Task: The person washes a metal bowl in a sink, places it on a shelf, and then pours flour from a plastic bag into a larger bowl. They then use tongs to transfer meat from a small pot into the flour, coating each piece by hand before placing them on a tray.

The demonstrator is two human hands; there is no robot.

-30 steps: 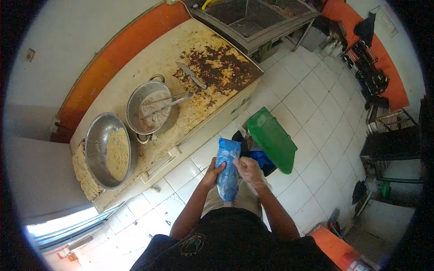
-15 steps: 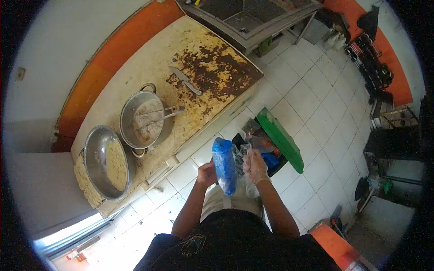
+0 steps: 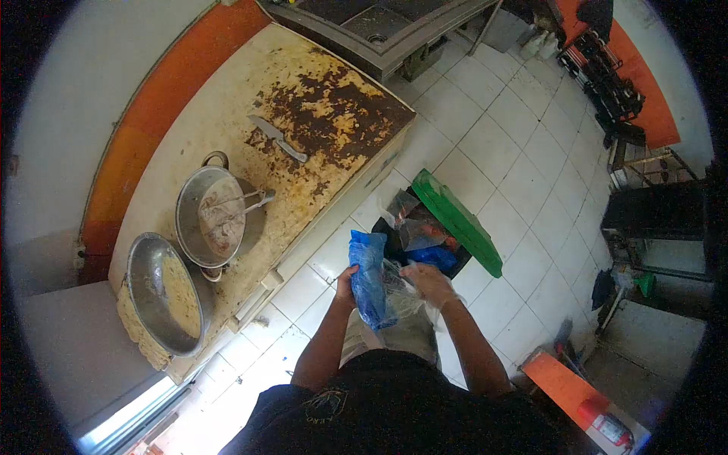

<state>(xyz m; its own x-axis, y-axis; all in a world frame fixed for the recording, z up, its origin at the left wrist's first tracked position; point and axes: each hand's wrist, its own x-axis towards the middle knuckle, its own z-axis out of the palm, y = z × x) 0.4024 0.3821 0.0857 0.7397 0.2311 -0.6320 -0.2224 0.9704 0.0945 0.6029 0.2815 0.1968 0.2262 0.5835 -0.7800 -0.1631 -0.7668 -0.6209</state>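
Note:
My left hand (image 3: pixel 346 288) is closed around the side of a long blue plastic bag (image 3: pixel 368 284), held upright in front of my waist. What the bag contains cannot be made out. My right hand (image 3: pixel 429 283), in a clear disposable glove, has its fingers pinched on clear, crumpled plastic (image 3: pixel 399 288) beside the blue bag. Just beyond both hands, a dark bin (image 3: pixel 464 267) stands on the floor holding plastic-wrapped packs and another blue bag (image 3: pixel 434 256). Its green lid (image 3: pixel 459 224) leans along the far right side.
On the worn counter (image 3: pixel 227 98) to my left lie a knife (image 3: pixel 278 139), a pot (image 3: pixel 184 220) with tongs (image 3: pixel 254 202) resting in pale batter, and a metal basin (image 3: pixel 144 280) of yellowish flour. A sink (image 3: pixel 375 34) is at the back. White tiles (image 3: pixel 485 163) cover the floor.
The blue bag has shifted slightly left and down in my left hand. My right hand has turned, its fingers now pointing left toward the bag. The whole view has shifted a little.

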